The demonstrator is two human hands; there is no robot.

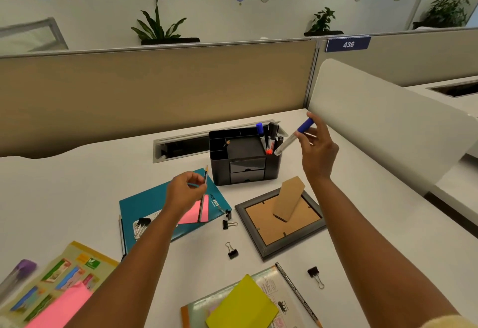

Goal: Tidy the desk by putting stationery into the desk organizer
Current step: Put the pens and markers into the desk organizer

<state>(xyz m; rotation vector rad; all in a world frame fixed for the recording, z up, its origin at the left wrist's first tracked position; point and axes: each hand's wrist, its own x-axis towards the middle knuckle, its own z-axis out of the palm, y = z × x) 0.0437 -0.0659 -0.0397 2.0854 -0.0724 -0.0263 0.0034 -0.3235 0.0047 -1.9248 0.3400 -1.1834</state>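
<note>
Right hand [316, 146]: centre-right of frame, raised, fingers pinched on a blue-capped marker [294, 136]; marker tilted, cap up-right, lower end just above the organizer's right compartment.
Left hand [185, 193]: centre-left, closed round a pencil [203, 193], roughly upright, tip up; a teal band [194, 185] sits by the fingers.
Organizer [244, 157]: black, centre of frame, on the desk [77, 198], 2 small drawers in front. I see approx. 3 markers [269, 136] standing in its right compartment; one small item at its left, too small to ID.
Teal folder [147, 206]: under left hand, w/ pink sticky notes [196, 213] and a binder clip [142, 223] on it.
Picture frame [280, 220]: face down, below organizer, stand up.
Loose binder clips: [229, 224], [232, 251], [315, 276].
Lower centre: notebook [269, 286] w/ yellow sticky pad [243, 304]; 2nd pencil [297, 294] lies on its right edge.
Lower left: printed pad [64, 273], pink paper [62, 309], purple-capped marker [18, 273].
</note>
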